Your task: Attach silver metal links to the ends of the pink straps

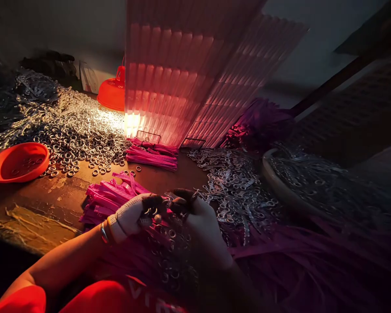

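My left hand (130, 217), in a pale dotted glove with dark fingertips, curls its fingers around small shiny metal rings (146, 211). Facing it, my right hand (203, 221), gloved the same way, is closed with its thumb and fingers pinched together. What it grips is too dark and small to make out. The fingertips of both hands nearly meet. Beneath and behind the left hand lies a bundle of pink straps (107, 195). Below the hands, more metal rings (172, 271) sit in shadow over my lap.
A large heap of metal rings (84, 134) spreads at left under a red lamp (112, 93). An orange bowl (19, 163) stands near it. A ribbed translucent sheet (169, 78) rises behind. Metal clasps (233, 182), purple straps (296, 252) and a filled basin (280, 182) lie right.
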`<state>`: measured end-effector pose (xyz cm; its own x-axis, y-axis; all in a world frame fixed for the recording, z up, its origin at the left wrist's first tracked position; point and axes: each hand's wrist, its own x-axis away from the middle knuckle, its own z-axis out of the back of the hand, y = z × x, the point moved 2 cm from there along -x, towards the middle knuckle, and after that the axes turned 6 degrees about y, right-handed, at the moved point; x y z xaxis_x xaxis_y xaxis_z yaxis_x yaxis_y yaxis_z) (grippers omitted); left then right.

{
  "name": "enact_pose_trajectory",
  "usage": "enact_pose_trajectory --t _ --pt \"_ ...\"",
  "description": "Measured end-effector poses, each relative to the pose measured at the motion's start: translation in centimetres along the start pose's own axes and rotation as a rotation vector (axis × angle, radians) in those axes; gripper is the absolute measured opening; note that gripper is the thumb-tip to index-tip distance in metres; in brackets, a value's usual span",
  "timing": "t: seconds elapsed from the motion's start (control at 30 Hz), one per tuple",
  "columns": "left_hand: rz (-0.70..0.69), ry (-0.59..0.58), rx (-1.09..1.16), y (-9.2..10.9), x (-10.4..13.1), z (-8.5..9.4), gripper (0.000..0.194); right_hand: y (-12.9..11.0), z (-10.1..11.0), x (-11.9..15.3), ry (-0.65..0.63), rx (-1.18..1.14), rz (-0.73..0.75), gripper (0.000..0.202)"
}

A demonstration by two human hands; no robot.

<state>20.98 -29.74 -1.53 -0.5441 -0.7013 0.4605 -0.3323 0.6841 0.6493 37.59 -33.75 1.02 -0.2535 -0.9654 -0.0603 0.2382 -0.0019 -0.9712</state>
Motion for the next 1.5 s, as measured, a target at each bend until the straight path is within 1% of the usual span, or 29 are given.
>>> enact_pose_trajectory --t 0.07,0.1,0.13,0.2,0.27,0.3,0.37,0.43,0.47,0.53,0.57,0.63,0.67,0.7,0.73,0.77,0.83,0.9,0.97,1.0,1.07,1.17,1.23,1.37,1.43,1.5 --pt "-0.152 0.023 -0.160 0.1 0.6 -0.4 0.021 -0.1 -0.1 0.1 -0.017 -0.027 -0.039 0.043" --pt "-0.213 0.035 -0.248 0.2 0.9 -0.6 0.023 -0.1 -0.2 0.2 -0.037 -0.004 -0.030 0.043" --pt "-0.258 0.043 -0.325 0.2 1.1 -0.8 0.026 -0.2 -0.3 0.2 -0.046 0.047 0.009 0.041" --pt "-0.313 0.037 -0.429 0.4 1.4 -1.1 0.031 -0.3 -0.6 0.4 -0.055 0.210 0.159 0.038" --pt "-0.342 0.025 -0.488 0.7 1.2 -1.3 0.030 -0.4 -0.9 0.4 -0.062 0.412 0.347 0.035" --pt "-0.345 0.032 -0.496 0.8 1.0 -1.3 0.028 -0.4 -1.0 0.4 -0.061 0.517 0.426 0.032" --pt "-0.319 0.059 -0.479 1.0 0.5 -1.3 0.025 -0.4 -1.2 0.1 -0.052 0.696 0.529 0.020" --pt "-0.279 0.079 -0.452 1.1 0.0 -1.3 0.023 -0.3 -1.3 -0.3 -0.036 0.772 0.538 0.010" --pt "-0.273 0.082 -0.453 1.2 -0.3 -1.3 0.023 -0.1 -1.2 -0.6 -0.038 0.742 0.501 0.009" --pt "-0.299 0.053 -0.547 1.9 -1.2 -1.5 0.022 0.6 -0.9 -1.3 -0.077 0.565 0.365 0.013" --pt "-0.328 0.028 -0.653 2.5 -2.0 -1.6 0.021 1.0 -0.7 -1.7 -0.084 0.458 0.290 0.017" --pt "-0.415 0.014 -1.025 4.2 -4.4 -1.7 0.021 2.2 -0.1 -2.5 -0.022 0.308 0.171 0.023" --pt "-0.457 0.031 -1.238 5.4 -6.1 -1.7 0.020 2.9 0.2 -2.9 0.040 0.271 0.131 0.027" --pt "-0.504 0.089 -1.483 6.7 -8.0 -1.7 0.020 3.6 0.6 -3.2 0.111 0.250 0.098 0.031" --pt "-0.528 0.146 -1.586 8.2 -10.0 -1.6 0.017 4.3 0.8 -3.5 0.175 0.236 0.069 0.035" --pt "-0.543 0.190 -1.643 9.6 -12.1 -1.5 0.017 5.1 1.0 -3.7 0.217 0.220 0.044 0.039" --pt "-0.549 0.274 -1.741 12.0 -16.1 -1.4 0.020 6.7 1.1 -3.9 0.242 0.168 0.007 0.043" --pt "-0.535 0.329 -1.830 13.6 -19.4 -1.3 0.028 8.3 0.9 -3.9 0.231 0.103 -0.011 0.042" --pt "-0.498 0.346 -1.915 14.3 -21.6 -1.1 0.038 9.7 0.8 -3.8 0.224 0.049 -0.020 0.043" --pt "-0.473 0.343 -1.954 14.2 -22.4 -0.9 0.041 10.3 0.8 -3.8 0.229 0.033 -0.028 0.044" --pt "-0.424 0.329 -2.014 13.5 -23.2 -0.5 0.047 11.1 0.8 -3.7 0.227 0.010 -0.046 0.043" --pt "-0.391 0.310 -2.054 11.2 -22.7 0.2 0.054 11.5 0.8 -3.8 0.193 -0.017 -0.046 0.041" --pt "-0.381 0.304 -2.050 9.1 -21.4 0.5 0.057 11.4 0.8 -3.8 0.175 -0.012 -0.035 0.042" --pt "-0.359 0.277 -1.978 5.2 -18.1 0.8 0.066 11.3 0.8 -3.7 0.198 0.039 -0.034 0.044" --pt "-0.365 0.246 -1.905 4.2 -16.5 0.9 0.066 11.4 0.9 -3.6 0.205 0.059 -0.046 0.046" --pt "-0.370 0.193 -1.766 4.3 -15.0 1.3 0.063 11.5 1.1 -3.4 0.204 0.066 -0.065 0.048"
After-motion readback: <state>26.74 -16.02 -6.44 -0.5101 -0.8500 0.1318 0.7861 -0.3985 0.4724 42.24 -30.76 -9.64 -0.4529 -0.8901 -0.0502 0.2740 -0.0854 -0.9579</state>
